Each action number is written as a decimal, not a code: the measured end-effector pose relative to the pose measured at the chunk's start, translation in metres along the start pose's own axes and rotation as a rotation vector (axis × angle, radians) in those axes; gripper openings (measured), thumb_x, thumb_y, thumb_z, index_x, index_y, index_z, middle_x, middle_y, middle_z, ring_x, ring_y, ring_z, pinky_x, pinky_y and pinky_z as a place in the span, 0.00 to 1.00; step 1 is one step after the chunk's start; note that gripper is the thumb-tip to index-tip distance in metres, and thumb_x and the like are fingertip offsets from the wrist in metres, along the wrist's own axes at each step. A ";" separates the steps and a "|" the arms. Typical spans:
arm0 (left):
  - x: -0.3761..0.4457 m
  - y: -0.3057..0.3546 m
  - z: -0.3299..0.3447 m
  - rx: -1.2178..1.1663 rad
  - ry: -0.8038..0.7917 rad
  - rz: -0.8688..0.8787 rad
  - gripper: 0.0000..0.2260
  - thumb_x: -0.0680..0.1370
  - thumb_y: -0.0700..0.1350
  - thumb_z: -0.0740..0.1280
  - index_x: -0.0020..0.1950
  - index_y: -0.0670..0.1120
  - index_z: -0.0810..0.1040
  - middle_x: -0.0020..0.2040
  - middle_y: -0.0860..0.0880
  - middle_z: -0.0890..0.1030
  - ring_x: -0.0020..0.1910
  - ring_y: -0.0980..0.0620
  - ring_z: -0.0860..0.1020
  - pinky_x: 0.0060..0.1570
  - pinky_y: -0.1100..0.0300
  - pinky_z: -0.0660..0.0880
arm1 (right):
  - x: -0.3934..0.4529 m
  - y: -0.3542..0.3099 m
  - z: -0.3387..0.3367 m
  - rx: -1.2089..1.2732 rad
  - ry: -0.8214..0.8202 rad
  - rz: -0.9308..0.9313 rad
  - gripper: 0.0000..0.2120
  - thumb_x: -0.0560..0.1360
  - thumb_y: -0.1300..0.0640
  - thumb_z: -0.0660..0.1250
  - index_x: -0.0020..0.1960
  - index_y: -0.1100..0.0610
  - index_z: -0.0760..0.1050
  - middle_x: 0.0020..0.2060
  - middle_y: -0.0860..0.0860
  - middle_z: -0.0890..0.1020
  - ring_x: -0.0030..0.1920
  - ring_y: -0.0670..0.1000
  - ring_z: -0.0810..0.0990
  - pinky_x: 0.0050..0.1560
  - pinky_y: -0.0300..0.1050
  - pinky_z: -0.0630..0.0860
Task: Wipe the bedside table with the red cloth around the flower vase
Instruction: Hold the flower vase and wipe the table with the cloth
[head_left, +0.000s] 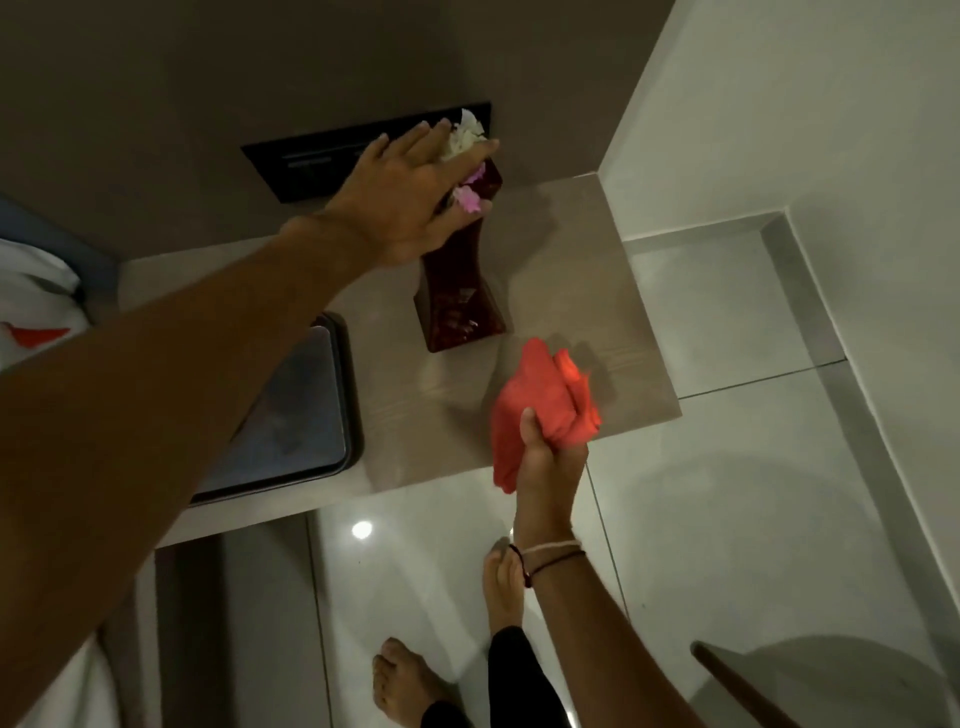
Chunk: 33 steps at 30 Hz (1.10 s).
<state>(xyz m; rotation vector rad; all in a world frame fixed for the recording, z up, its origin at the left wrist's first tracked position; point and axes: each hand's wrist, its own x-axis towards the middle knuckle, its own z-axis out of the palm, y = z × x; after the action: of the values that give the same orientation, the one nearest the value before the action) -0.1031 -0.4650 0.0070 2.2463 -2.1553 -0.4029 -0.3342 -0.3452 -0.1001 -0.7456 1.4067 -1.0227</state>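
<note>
A tall dark red flower vase (460, 296) with white and pink flowers (467, 137) stands on the beige bedside table (582, 291), near its middle. My left hand (415, 192) reaches over the vase's top, fingers spread across the flowers and the rim. Whether it grips the vase I cannot tell. The bunched red cloth (540, 410) lies against the table's front right part, just in front of the vase's base. My right hand (545, 452) is shut on the cloth from below, at the table's front edge.
A dark tray (343, 395) lies on the table's left side. A black wall panel (291, 166) is behind the vase. White bedding (31, 306) shows at far left. Glossy floor tiles (727, 519) and my bare feet (405, 680) lie below; a wooden edge (727, 680) is at lower right.
</note>
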 end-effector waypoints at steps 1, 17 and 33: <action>0.001 -0.001 0.000 -0.007 0.008 0.000 0.29 0.83 0.59 0.55 0.83 0.57 0.52 0.84 0.39 0.54 0.83 0.38 0.52 0.80 0.35 0.52 | 0.002 -0.004 0.013 -0.060 0.028 -0.141 0.28 0.76 0.72 0.66 0.74 0.57 0.70 0.68 0.49 0.78 0.69 0.47 0.77 0.69 0.41 0.75; 0.015 -0.015 0.006 -0.071 0.023 0.002 0.29 0.82 0.62 0.55 0.82 0.59 0.53 0.84 0.41 0.55 0.83 0.40 0.53 0.79 0.36 0.51 | 0.066 0.049 0.088 -1.420 -0.130 -0.904 0.31 0.82 0.43 0.56 0.82 0.50 0.53 0.80 0.65 0.62 0.80 0.66 0.60 0.75 0.68 0.65; 0.009 -0.008 0.001 -0.045 -0.012 0.005 0.29 0.83 0.62 0.54 0.83 0.59 0.49 0.84 0.40 0.51 0.84 0.40 0.50 0.79 0.35 0.48 | 0.011 0.016 0.035 -0.307 -0.064 -0.381 0.28 0.80 0.64 0.60 0.78 0.52 0.61 0.71 0.50 0.75 0.69 0.38 0.75 0.65 0.30 0.73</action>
<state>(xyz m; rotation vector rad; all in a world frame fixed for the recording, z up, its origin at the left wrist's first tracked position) -0.0950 -0.4736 0.0026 2.2203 -2.1340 -0.4610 -0.2992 -0.3543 -0.1170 -1.2988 1.4124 -1.0703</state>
